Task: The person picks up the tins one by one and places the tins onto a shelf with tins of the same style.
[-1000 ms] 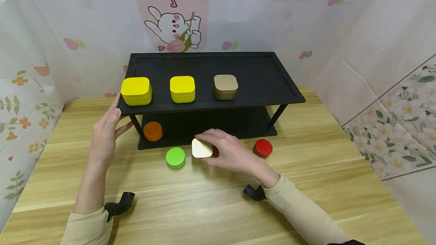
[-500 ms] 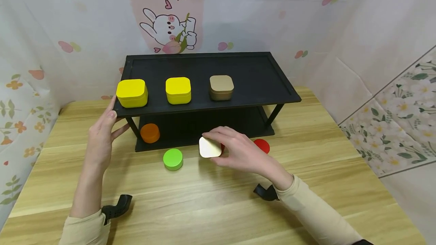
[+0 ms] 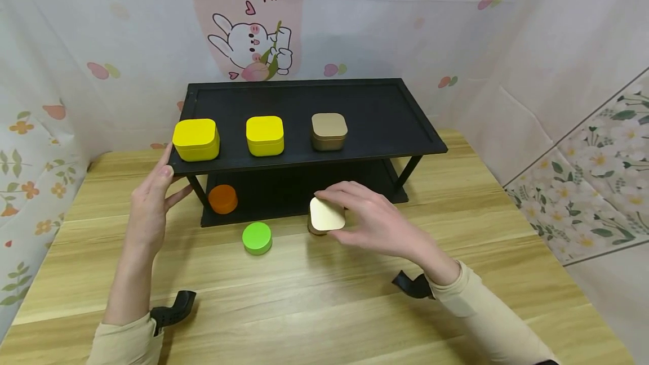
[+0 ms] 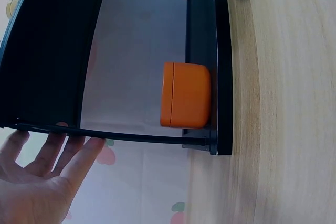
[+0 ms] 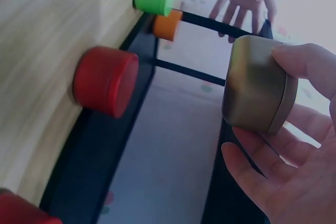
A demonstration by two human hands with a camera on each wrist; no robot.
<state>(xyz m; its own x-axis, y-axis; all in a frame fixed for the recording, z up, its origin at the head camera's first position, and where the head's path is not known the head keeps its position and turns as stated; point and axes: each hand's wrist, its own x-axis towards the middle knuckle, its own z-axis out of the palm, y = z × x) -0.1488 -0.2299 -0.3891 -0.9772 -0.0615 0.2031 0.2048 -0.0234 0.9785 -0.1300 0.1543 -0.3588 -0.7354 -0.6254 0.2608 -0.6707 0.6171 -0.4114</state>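
Observation:
My right hand (image 3: 377,218) holds a gold square-cornered tin (image 5: 257,85) by its lid end, thumb on one side and fingers on the other. In the head view its lid looks pale with glare, in front of the black two-tier shelf (image 3: 375,114). At the shelf's left end my left hand (image 3: 152,201) touches the upper tier; the left wrist view shows its fingertips against the side edge, fingers extended. Two yellow tins (image 3: 196,139) and another gold tin (image 3: 329,131) stand on the upper tier. An orange tin (image 4: 186,95) sits on the lower tier.
A green round-lidded tin (image 3: 257,238) stands on the wooden table (image 3: 284,308) before the shelf. Two red tins (image 5: 105,81) show in the right wrist view; the right hand hides them from the head camera. A printed cloth (image 3: 365,21) hangs behind.
My right hand has carried the gold tin to the right along the shelf's front, now covering the red tin seen earlier. The left hand stays at the shelf's left end; the head view shifted slightly.

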